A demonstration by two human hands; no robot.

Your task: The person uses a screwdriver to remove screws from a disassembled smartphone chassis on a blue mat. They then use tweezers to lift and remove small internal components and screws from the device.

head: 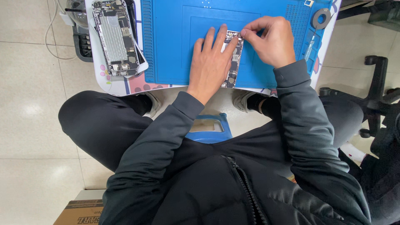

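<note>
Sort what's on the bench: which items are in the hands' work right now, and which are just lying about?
In hand:
- circuit board, pinned flat by left hand
- right hand, fingertips pinching at the board's top end
- blue work mat under the board

Lying about:
- opened phone chassis, left of the mat
- tape roll
- screwdriver
- cardboard box on the floor

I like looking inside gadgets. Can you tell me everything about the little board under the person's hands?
The circuit board is a long, narrow strip, dark with small silvery metal covers and tiny parts. It lies flat on the blue work mat, near the mat's front edge, running lengthwise away from the person. The left hand rests flat on its left side, hiding part of it. The right hand pinches at its top end with its fingertips.
</note>
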